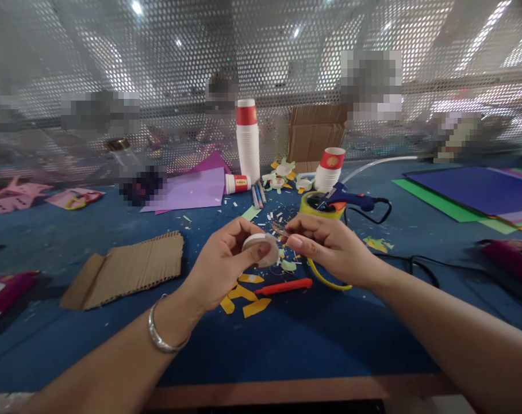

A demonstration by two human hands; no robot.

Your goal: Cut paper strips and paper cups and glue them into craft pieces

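Observation:
My left hand (226, 259) is closed round a shallow white disc (267, 256) with a low rim, which looks like the cut-off bottom of a paper cup. Close to its right side, the fingers of my right hand (330, 247) are pinched together on something small and thin that I cannot make out. Both hands are above the blue table (287, 345). Below them lie several yellow paper pieces (256, 306) and a red pen-shaped tool (284, 286). Behind the right hand a blue glue gun (351, 198) rests on a yellow tape roll (310, 201).
Stacked paper cups (248, 144) and a shorter cup stack (330, 169) stand at the back, with small paper turtles (276, 181) between them. Corrugated cardboard (135, 270) lies left; coloured sheets (463, 190) lie right. A black cable (416, 261) crosses the right side. Paper scraps litter the middle.

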